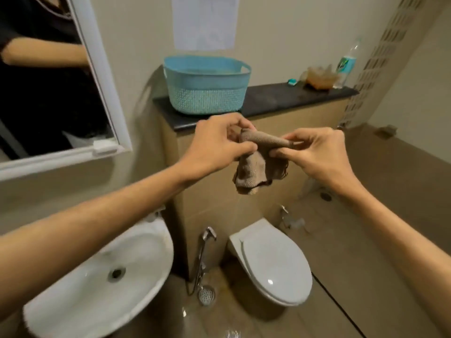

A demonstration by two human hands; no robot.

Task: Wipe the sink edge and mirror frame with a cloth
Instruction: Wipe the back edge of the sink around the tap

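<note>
— Both hands on the job: I have my left hand [214, 140] and right hand [314, 152] each pinched tight on an end of the brown cloth [256, 162], which is twisted into a roll between them, its loose tail hanging below, out in the air above the toilet [273, 262] and well clear of the sink [97, 272].

— What can go wrong from there?

— A thin stream appears to run down from the tail. As I judge it, wringing here puts water on the toilet lid and floor rather than in the basin, and the wet floor could turn slippery.

— And the cloth itself?

— Only fingertips hold it. If one pinch slips under the twist, I expect the cloth to drop onto the toilet or floor and come back dirty to the sink edge or the white mirror frame [102, 76] at upper left.
</note>
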